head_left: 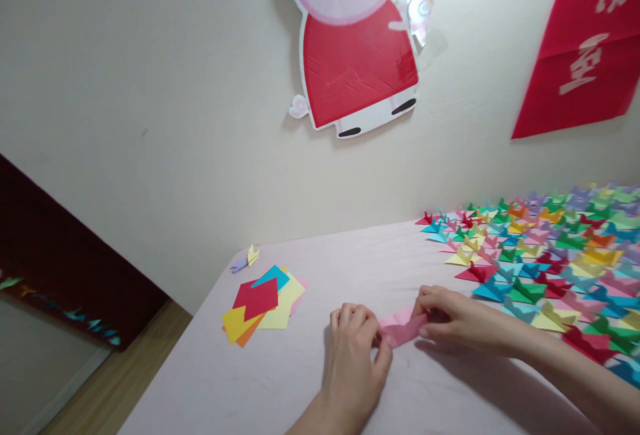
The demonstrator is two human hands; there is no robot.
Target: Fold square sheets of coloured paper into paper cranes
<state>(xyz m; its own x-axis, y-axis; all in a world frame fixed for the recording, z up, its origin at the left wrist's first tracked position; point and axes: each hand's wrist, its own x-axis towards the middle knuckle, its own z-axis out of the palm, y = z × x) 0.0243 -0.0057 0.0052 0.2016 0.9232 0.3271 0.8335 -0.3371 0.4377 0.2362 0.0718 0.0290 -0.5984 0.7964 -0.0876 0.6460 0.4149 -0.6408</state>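
A pink sheet of origami paper [401, 329], folded into a narrow strip, lies on the pale table between my two hands. My left hand [354, 348] pinches its left end, the thumb at the near edge and the fingers curled behind. At the other end, my right hand [440, 315] grips the paper between thumb and fingers, covering that corner. Left of my hands is a loose pile of square paper sheets [256, 298] in red, blue, yellow, orange and pink. The fold's underside is hidden.
Rows of folded paper cranes [555, 261] in many colours cover the table's right side. Two small folded pieces [247, 259] sit at the far left corner. Behind stands a wall with a cartoon pig cutout [360, 65] and a red banner [575, 55].
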